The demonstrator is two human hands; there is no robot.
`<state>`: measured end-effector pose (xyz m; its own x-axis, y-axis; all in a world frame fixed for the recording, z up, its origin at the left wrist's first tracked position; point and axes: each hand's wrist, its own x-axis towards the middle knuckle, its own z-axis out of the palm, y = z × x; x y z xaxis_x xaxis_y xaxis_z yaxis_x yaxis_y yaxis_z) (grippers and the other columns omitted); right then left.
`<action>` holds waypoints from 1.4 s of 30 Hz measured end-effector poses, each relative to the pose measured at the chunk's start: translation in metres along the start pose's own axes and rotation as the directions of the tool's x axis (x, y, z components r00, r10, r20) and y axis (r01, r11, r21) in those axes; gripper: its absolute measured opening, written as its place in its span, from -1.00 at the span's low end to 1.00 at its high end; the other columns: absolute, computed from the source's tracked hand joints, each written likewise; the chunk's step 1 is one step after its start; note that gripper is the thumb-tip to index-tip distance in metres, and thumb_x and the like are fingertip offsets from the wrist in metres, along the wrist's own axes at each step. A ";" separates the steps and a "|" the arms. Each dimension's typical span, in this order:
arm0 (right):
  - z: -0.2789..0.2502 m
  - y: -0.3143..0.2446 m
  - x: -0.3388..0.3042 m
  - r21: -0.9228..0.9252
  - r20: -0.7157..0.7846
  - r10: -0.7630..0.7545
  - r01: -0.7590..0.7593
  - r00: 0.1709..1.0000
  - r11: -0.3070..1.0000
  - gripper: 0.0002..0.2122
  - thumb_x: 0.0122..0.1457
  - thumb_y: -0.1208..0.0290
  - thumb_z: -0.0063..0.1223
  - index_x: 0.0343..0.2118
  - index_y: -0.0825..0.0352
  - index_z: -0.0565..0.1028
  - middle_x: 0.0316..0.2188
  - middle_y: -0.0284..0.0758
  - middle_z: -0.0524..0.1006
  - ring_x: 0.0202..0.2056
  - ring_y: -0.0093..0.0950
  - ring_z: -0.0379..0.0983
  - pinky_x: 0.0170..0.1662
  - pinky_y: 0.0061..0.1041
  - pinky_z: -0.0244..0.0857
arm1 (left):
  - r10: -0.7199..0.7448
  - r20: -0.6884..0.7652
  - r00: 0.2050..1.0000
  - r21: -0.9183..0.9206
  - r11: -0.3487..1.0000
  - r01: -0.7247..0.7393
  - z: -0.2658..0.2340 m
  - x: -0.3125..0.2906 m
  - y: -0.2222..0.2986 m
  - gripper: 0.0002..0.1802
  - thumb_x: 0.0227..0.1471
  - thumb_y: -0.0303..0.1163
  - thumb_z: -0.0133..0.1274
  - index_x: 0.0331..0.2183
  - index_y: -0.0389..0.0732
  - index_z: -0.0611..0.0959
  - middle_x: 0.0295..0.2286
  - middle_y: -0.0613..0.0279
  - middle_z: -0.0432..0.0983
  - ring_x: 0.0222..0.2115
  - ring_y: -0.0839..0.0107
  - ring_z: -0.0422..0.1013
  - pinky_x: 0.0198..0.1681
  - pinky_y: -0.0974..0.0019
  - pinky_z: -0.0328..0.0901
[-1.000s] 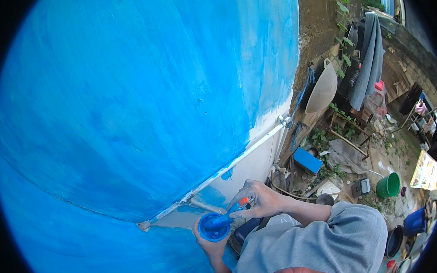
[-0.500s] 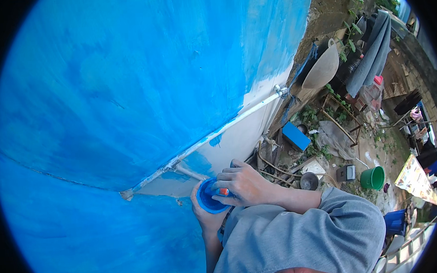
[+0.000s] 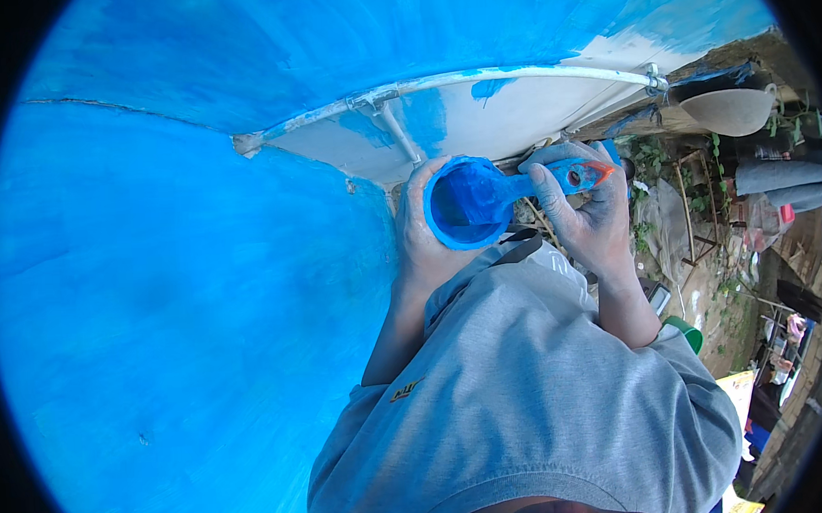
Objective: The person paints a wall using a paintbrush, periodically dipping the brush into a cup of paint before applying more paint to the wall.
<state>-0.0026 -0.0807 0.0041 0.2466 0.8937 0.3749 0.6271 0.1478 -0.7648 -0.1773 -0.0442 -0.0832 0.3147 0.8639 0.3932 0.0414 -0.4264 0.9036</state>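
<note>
My left hand [image 3: 421, 233] is wrapped round the side of a round blue paint container [image 3: 466, 245] in front of my chest. Blue paint coats its inside. A paintbrush [image 3: 568, 176] with a blue handle and an orange end lies across the container's right rim, its bristles inside and wet with blue. Around that handle close the fingers of my right hand [image 3: 598, 225], which looks dusty with pale blue. To the left and ahead rises a wall [image 3: 200, 266] covered in streaky blue paint.
A white pipe [image 3: 513, 72] runs along the wall, above a partly painted white patch [image 3: 478, 116]. At right are a large pale pan [image 3: 730, 111], hanging grey cloth [image 3: 782, 175], a metal frame [image 3: 687, 208] and a green bucket [image 3: 688, 334] on cluttered ground.
My view has turned, bringing the container and both hands higher in the picture. The brush, earlier mostly covered by my right hand, now tilts out to the right with its handle showing.
</note>
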 end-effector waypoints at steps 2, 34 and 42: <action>0.000 0.003 0.000 -0.095 0.060 -0.049 0.055 0.997 0.994 -0.85 -0.01 0.32 0.21 -0.51 0.30 0.56 -0.64 -0.37 0.46 -0.59 -0.46 0.27 -0.39 -0.48 0.07 | -0.015 0.006 1.000 -0.009 1.000 0.015 0.001 0.000 0.000 0.01 -0.46 -0.45 0.45 0.05 -0.25 0.23 -0.11 0.03 0.41 -0.11 0.27 0.41 -0.05 0.21 0.33; -0.004 0.033 -0.009 0.198 0.025 -0.117 0.110 0.993 0.974 -0.84 0.13 0.35 0.06 -0.39 0.35 0.56 -0.53 -0.30 0.53 -0.50 -0.48 0.34 -0.32 -0.50 0.21 | -0.144 -0.053 0.988 0.045 0.988 0.146 -0.006 0.001 -0.015 -0.02 -0.47 -0.38 0.44 0.03 -0.24 0.28 -0.13 0.04 0.39 -0.11 0.17 0.38 -0.02 0.16 0.26; -0.012 0.028 -0.013 0.013 0.086 -0.486 0.487 0.869 0.873 -0.78 0.14 0.18 0.06 -0.45 0.23 0.53 -0.57 -0.39 0.56 -0.64 -0.49 0.35 -0.34 -0.44 0.08 | -0.109 -0.092 0.990 0.004 0.994 0.110 -0.008 0.000 -0.008 -0.04 -0.45 -0.38 0.44 0.02 -0.25 0.29 -0.18 0.06 0.42 -0.14 0.20 0.41 -0.06 0.18 0.29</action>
<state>0.0206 -0.0926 -0.0162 -0.1539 0.7415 0.6531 0.6580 0.5700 -0.4921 -0.1850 -0.0382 -0.0890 0.2195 0.9263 0.3062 0.0791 -0.3297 0.9408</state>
